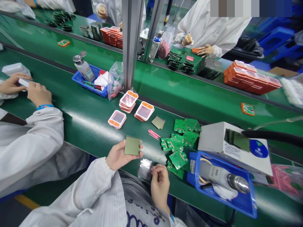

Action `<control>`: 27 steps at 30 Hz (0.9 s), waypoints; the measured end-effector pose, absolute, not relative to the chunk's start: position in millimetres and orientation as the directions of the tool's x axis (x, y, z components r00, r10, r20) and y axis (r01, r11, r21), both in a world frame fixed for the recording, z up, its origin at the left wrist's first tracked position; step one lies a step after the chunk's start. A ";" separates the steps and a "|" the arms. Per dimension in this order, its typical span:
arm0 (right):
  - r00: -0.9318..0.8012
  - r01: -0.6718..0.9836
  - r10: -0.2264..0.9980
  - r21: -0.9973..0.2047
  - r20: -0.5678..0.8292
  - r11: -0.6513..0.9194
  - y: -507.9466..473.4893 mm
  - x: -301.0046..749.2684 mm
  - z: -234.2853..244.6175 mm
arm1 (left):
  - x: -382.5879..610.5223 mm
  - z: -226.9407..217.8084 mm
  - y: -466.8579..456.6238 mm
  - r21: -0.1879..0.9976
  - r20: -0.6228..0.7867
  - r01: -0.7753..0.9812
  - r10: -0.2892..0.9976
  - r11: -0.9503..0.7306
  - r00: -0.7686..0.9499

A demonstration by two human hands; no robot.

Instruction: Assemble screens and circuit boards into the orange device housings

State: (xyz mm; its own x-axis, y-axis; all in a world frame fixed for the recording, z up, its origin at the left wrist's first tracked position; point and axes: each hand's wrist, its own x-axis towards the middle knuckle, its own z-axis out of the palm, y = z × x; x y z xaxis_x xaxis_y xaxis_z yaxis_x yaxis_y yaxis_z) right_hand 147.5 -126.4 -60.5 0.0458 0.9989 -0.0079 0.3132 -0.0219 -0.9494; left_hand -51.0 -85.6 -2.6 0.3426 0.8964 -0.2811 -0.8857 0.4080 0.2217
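Note:
My left hand (118,156) holds a small square grey-green display panel (132,145) flat by its edge, just above the near edge of the green belt (90,116). My right hand (159,184) is closed in a pinch on a piece of clear film (145,167) that hangs below the panel. Two more grey panels (158,122) lie on the belt ahead. Green circuit boards (180,143) are heaped to the right, with thin pink strips (153,134) beside them.
Orange-and-white cases (129,101) lie in three small stacks on the belt. A white box (234,146) and a blue tray with a tool (224,179) sit at right. A blue tray with a pump bottle (82,67) stands behind. Other people work at left and across.

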 end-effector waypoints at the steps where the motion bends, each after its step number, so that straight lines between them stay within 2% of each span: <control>1: 0.041 0.326 0.999 -0.945 0.000 -0.014 -126.2 147.0 -59.6 | -50.2 -3.8 -85.6 0.222 -0.284 -0.882 0.893 0.415 0.349; 9: 0.005 0.470 0.994 -0.877 0.113 0.097 -125.8 142.6 -52.6 | -46.1 -11.1 -86.0 0.194 -0.316 -0.887 0.883 0.418 0.347; 17: 0.019 0.623 0.959 -0.754 0.281 0.208 -132.7 147.8 -60.9 | -39.2 -20.5 -86.4 0.193 -0.344 -0.878 0.868 0.439 0.358; 18: -0.049 0.641 0.948 -0.718 0.315 0.272 -134.3 149.2 -63.4 | -39.5 -20.4 -86.1 0.192 -0.343 -0.879 0.869 0.436 0.356; 20: -0.322 0.641 0.879 -0.603 0.351 0.475 -137.1 151.5 -69.0 | -40.7 -19.2 -85.4 0.188 -0.340 -0.885 0.873 0.427 0.349; 22: -0.598 0.584 0.747 -0.480 0.291 0.655 -139.1 152.5 -74.4 | -42.5 -17.6 -85.0 0.182 -0.334 -0.892 0.879 0.415 0.340; 24: -0.707 0.558 0.675 -0.421 0.210 0.715 -140.1 152.6 -78.2 | -44.1 -16.6 -85.2 0.176 -0.321 -0.890 0.879 0.421 0.352; 27: -0.724 0.577 0.671 -0.395 0.156 0.715 -137.3 152.5 -77.8 | -45.3 -17.1 -86.7 0.182 -0.288 -0.873 0.873 0.453 0.393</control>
